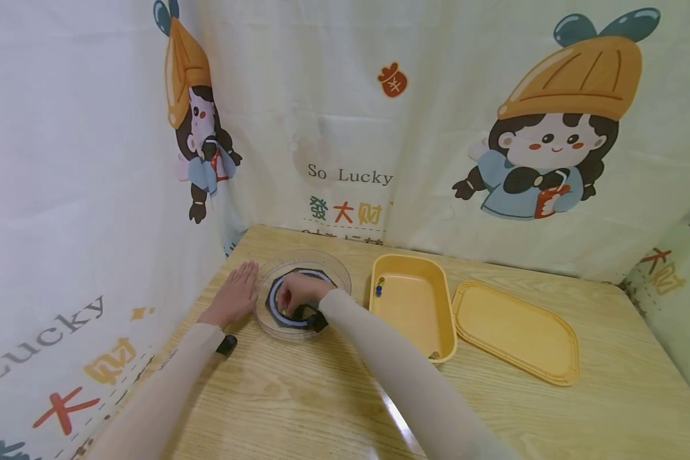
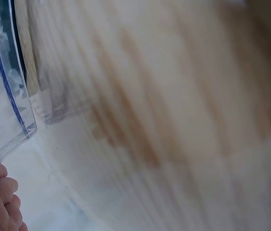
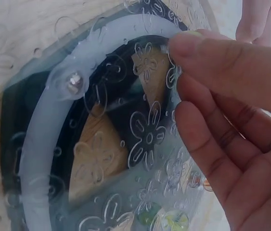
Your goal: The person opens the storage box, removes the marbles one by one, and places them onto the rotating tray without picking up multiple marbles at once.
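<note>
A clear round dish (image 1: 273, 260) with an embossed flower pattern sits at the table's left, over a dark octagonal piece with a pale ring (image 3: 36, 144). My right hand (image 1: 301, 291) is above the dish; its thumb and index finger pinch a small yellow-green marble (image 3: 194, 33), mostly hidden by the thumb. A yellow-green glass marble (image 3: 177, 221) shows at the dish's lower part in the right wrist view, and a shiny bead-like spot (image 3: 74, 83) overlaps the pale ring. My left hand (image 1: 237, 295) rests with extended fingers against the dish's left side.
Right of the dish stands a yellow plastic bin (image 1: 451, 319) with a few marbles (image 1: 379, 291) along its left wall and near its front corner. A yellow lid (image 1: 517, 332) lies beside it on the wooden table (image 1: 276, 396). Printed curtains (image 1: 345, 115) hang behind and at both sides.
</note>
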Available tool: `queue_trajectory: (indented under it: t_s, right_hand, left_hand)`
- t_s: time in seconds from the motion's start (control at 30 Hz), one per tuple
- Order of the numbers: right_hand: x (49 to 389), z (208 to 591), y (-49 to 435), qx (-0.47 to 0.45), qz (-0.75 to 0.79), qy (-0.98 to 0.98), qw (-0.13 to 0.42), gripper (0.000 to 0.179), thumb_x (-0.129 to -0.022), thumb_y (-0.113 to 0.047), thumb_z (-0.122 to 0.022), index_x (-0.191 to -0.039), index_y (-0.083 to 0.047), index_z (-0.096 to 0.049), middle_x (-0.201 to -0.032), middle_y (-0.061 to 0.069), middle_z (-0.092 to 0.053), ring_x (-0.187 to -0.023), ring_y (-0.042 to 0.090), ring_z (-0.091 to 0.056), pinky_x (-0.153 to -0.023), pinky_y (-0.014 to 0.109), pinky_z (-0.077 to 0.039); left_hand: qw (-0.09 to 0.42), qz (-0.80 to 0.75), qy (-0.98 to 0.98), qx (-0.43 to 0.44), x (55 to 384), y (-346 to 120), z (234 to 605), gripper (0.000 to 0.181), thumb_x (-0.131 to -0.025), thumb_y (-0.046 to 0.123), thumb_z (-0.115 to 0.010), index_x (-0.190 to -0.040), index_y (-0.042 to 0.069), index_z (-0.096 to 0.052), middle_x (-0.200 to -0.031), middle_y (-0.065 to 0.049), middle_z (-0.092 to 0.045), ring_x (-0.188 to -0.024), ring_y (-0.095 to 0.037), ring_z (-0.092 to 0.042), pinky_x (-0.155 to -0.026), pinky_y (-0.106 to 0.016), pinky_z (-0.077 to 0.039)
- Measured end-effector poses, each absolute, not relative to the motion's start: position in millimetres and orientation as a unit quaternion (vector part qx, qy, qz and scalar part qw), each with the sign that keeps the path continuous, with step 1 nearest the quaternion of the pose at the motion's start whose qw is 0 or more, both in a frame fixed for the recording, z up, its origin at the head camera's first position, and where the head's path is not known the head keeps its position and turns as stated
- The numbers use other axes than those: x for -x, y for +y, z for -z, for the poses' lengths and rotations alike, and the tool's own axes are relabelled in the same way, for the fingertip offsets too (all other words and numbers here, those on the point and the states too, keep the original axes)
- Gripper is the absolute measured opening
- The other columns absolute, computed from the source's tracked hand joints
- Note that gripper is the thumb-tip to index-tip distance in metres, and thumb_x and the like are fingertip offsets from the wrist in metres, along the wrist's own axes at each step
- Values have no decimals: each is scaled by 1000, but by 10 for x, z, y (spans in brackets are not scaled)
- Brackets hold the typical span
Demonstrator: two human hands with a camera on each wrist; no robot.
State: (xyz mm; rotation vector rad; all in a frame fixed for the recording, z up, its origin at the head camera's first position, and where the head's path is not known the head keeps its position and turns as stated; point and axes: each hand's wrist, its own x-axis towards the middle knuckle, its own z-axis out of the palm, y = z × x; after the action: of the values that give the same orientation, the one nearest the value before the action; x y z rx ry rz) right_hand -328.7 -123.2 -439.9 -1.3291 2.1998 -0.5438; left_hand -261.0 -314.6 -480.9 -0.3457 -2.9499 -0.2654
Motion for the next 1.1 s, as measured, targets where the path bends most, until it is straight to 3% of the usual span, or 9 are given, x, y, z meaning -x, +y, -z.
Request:
queue_trajectory:
  t_s: [0.17, 0.63, 0.9, 1.1]
  right_hand:
    - [3270, 4383, -1239, 480, 198, 813, 263, 10, -74, 0, -76, -84, -3, -75, -81, 7, -72, -64, 1, -56, -61, 12, -48]
    - [3279, 4341, -1219, 476, 207, 812, 267, 13, -74, -2, -76, -86, -5, -73, -82, 3, -72, -69, 2, -60, -65, 13, -50]
    - [3263, 4032, -1085, 505, 203, 805, 238, 20, -78, -4, -73, -98, -1, -72, -95, 9, -72, -78, 7, -63, -69, 15, -51]
    - [3261, 3760, -858, 512, 222, 802, 214, 19, -80, -6, -72, -99, -4, -72, -100, 10, -71, -84, 10, -65, -74, 16, -51]
  left_hand:
    - [107, 107, -979, 138, 2571, -3151, 4811, 56, -97, 17, -30, -143, -14, -22, -149, -32, -25, -141, -43, -18, -117, -52, -12]
    - [70, 72, -989, 107, 2617, -3127, 4810, 56, -95, 13, -38, -141, -16, -24, -149, -32, -25, -140, -45, -21, -115, -55, -17]
    - [69, 76, -990, 101, 2612, -3130, 4827, 55, -96, 12, -34, -142, -15, -22, -150, -30, -23, -141, -44, -19, -115, -55, -16]
    - [75, 74, -989, 104, 2610, -3122, 4809, 54, -95, 10, -34, -142, -15, -23, -149, -31, -25, -140, -45, -21, -115, -55, -18]
